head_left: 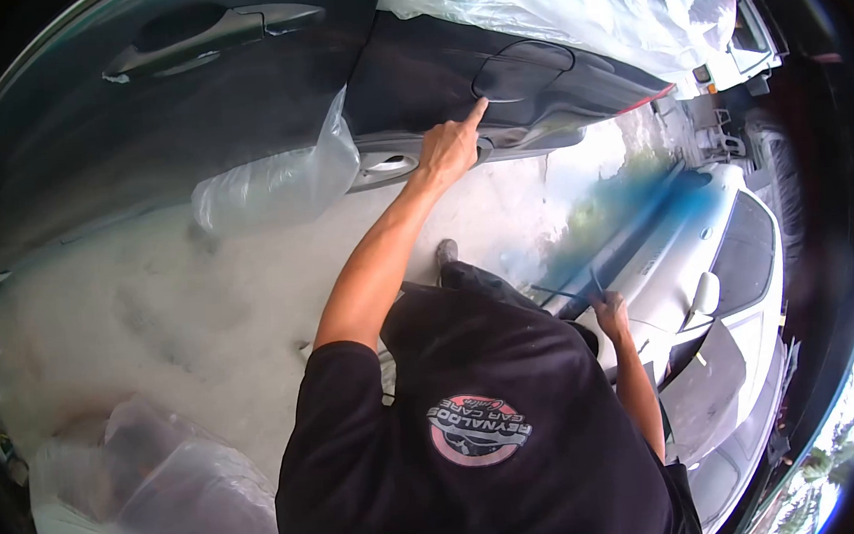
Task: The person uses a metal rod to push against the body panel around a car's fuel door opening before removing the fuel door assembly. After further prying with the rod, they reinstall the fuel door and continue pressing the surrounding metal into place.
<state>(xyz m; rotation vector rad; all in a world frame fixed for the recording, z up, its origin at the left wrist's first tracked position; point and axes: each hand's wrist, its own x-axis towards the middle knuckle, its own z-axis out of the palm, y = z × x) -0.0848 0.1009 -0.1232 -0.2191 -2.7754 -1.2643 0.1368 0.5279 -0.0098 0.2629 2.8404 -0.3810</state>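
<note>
My left hand (452, 148) reaches up to the dark car body panel (410, 80), index finger extended and the other fingers curled. Its fingertip is right at the lower edge of the round fuel door (529, 66). Nothing shows in that hand. Low on my right side, my right hand (610, 315) is closed around a thin dark stick-like thing (562, 294); I cannot tell what it is. Clear plastic sheeting (567, 0) covers the car above the fuel door. More plastic (285, 183) hangs along its lower edge.
A door handle (218, 37) sits on the dark car at upper left. To the right stands a white car (682, 257) with a side mirror (705, 293). Plastic sheeting (164, 489) covers something at lower left. Pale, dusty concrete floor (139, 300) lies between them.
</note>
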